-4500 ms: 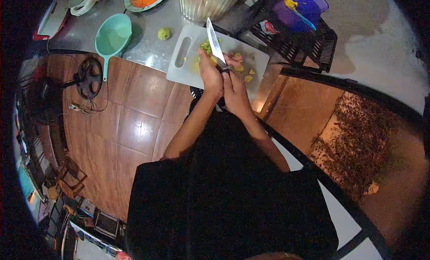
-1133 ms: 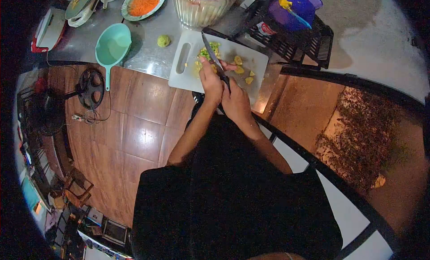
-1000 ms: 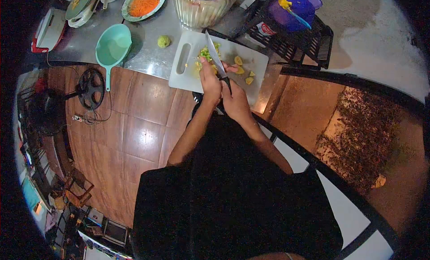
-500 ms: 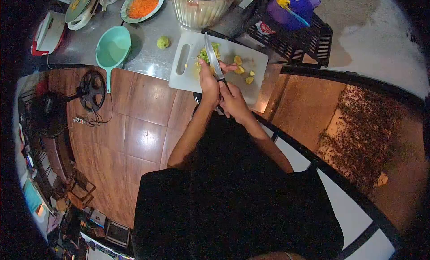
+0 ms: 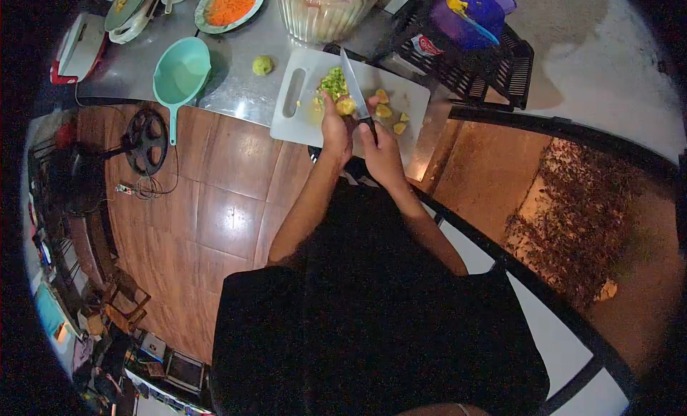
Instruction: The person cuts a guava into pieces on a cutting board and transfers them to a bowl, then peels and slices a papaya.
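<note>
My left hand (image 5: 336,132) is closed around a rounded yellow-green fruit piece (image 5: 345,106), held over the white cutting board (image 5: 304,132). In my right hand (image 5: 382,152) is a kitchen knife (image 5: 355,84), gripped by its black handle, with the blade slanting up and away beside the fruit piece. Behind the left hand, small chopped green bits (image 5: 333,79) lie heaped on the board. Several cut yellow wedges (image 5: 383,110) rest on its right part, close to my right fingers. To the board's left sits a whole green fruit (image 5: 262,65) on the metal table.
A mint-green strainer-like pan (image 5: 180,72) has its handle past the table edge. Further back are a plate of shredded carrot (image 5: 230,8) and a ribbed glass bowl (image 5: 322,18). A black crate (image 5: 465,69) with a purple container (image 5: 476,18) stands at right.
My right hand and the knife have moved slightly right, apart from the left hand. The fruit piece in my left hand now shows, and more of the chopped green heap is visible.
</note>
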`<state>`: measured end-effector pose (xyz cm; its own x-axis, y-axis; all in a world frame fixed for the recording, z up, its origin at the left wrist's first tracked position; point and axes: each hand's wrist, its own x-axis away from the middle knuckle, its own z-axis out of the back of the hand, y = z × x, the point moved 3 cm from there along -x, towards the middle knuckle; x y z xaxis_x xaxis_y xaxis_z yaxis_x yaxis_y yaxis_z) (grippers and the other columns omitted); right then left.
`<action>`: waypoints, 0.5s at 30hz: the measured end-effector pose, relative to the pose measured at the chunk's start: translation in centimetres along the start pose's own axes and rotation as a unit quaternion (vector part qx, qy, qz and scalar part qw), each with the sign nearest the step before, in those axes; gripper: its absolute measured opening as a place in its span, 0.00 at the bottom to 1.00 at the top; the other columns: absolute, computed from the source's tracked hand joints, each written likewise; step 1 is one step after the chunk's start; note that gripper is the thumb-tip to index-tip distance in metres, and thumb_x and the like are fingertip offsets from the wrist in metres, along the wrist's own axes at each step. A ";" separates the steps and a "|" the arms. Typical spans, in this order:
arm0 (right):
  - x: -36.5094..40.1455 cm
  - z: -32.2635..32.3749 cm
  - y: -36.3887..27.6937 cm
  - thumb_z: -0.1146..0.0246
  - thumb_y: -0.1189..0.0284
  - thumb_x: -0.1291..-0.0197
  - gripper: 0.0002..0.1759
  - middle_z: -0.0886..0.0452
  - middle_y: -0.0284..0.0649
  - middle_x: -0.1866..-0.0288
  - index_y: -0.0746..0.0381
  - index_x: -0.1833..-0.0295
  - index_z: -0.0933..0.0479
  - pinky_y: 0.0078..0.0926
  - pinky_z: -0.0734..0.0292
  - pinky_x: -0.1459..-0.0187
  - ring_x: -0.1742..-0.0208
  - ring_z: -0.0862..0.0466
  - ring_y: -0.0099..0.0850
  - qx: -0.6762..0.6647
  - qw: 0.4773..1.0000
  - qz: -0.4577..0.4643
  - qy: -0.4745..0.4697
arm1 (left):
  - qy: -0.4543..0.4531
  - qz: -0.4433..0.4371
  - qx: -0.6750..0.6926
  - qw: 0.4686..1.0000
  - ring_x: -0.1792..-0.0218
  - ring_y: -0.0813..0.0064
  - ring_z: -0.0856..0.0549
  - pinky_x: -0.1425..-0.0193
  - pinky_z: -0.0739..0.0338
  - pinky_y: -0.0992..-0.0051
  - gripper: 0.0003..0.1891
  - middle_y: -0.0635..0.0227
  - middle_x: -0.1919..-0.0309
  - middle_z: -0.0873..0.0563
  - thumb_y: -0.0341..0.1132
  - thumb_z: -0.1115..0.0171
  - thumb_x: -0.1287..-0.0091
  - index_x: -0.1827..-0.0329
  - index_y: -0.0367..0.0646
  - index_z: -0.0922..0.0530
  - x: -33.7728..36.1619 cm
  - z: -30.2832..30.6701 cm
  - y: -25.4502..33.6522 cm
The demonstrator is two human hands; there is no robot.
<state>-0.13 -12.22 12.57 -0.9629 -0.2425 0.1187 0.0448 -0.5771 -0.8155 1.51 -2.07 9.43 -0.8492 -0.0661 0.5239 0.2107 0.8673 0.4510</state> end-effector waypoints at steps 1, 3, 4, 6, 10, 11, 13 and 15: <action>0.1 0.1 0.1 0.48 0.56 0.29 0.22 0.23 0.48 0.72 0.68 0.56 0.27 0.37 0.24 0.67 0.70 0.21 0.40 0.000 1.000 0.000 0.001 | 0.004 -0.004 -0.005 1.000 0.52 0.61 0.18 0.38 0.28 0.63 0.41 0.49 0.53 0.15 0.63 0.79 0.26 0.43 0.34 0.29 0.0 0.1 0.0; 0.3 0.2 0.3 0.48 0.58 0.29 0.21 0.20 0.56 0.64 0.69 0.53 0.27 0.45 0.27 0.54 0.60 0.20 0.53 0.089 0.991 -0.093 -0.019 | 0.017 -0.012 -0.020 1.000 0.54 0.61 0.17 0.39 0.27 0.63 0.40 0.50 0.54 0.15 0.63 0.79 0.26 0.44 0.34 0.28 0.0 -0.1 0.2; 0.4 0.3 -0.2 0.48 0.58 0.29 0.21 0.20 0.56 0.64 0.69 0.53 0.27 0.45 0.27 0.54 0.60 0.20 0.53 0.089 0.992 -0.093 -0.020 | 0.030 -0.020 -0.034 0.999 0.55 0.62 0.17 0.41 0.26 0.64 0.39 0.51 0.54 0.14 0.62 0.79 0.25 0.44 0.35 0.28 0.1 -0.1 0.4; 0.4 0.8 -1.3 0.48 0.58 0.30 0.21 0.20 0.58 0.62 0.67 0.53 0.26 0.48 0.27 0.55 0.56 0.20 0.57 0.138 0.986 -0.092 -0.012 | 0.020 -0.026 -0.053 0.998 0.52 0.60 0.18 0.39 0.28 0.64 0.39 0.49 0.53 0.15 0.62 0.79 0.25 0.44 0.36 0.28 -0.3 0.5 0.1; 0.1 0.8 -0.9 0.48 0.57 0.30 0.21 0.20 0.60 0.61 0.67 0.53 0.26 0.51 0.28 0.55 0.54 0.21 0.59 0.136 0.985 -0.104 -0.035 | 0.017 -0.043 -0.090 0.995 0.50 0.60 0.18 0.37 0.29 0.63 0.37 0.49 0.53 0.15 0.62 0.78 0.25 0.48 0.37 0.27 -0.5 0.6 0.4; 0.2 0.8 -0.9 0.48 0.57 0.30 0.21 0.20 0.60 0.61 0.67 0.52 0.27 0.51 0.28 0.55 0.54 0.21 0.60 0.134 0.985 -0.098 -0.036 | 0.016 -0.043 -0.091 0.995 0.50 0.60 0.18 0.37 0.29 0.63 0.37 0.49 0.53 0.15 0.62 0.78 0.25 0.48 0.37 0.27 -0.6 0.6 0.3; 0.2 0.8 -1.2 0.48 0.57 0.30 0.21 0.20 0.60 0.61 0.66 0.52 0.27 0.51 0.27 0.56 0.55 0.22 0.61 0.132 0.986 -0.091 -0.038 | 0.037 -0.050 -0.101 0.993 0.51 0.61 0.18 0.37 0.29 0.63 0.38 0.49 0.55 0.14 0.63 0.78 0.26 0.50 0.38 0.27 -0.9 0.8 0.4; 0.4 1.0 -1.9 0.49 0.57 0.30 0.20 0.20 0.60 0.63 0.65 0.53 0.27 0.52 0.27 0.57 0.56 0.21 0.61 0.145 0.987 -0.066 -0.023 | 0.039 -0.059 -0.111 0.991 0.51 0.60 0.17 0.37 0.29 0.63 0.38 0.48 0.55 0.14 0.64 0.77 0.26 0.51 0.39 0.27 -0.7 0.8 0.5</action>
<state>-0.30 -12.03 14.76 -0.9525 -0.1819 0.2441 0.0009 -0.8037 -0.5951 1.80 -1.25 8.74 -0.8365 -0.2053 0.5080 0.2214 0.7214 0.6561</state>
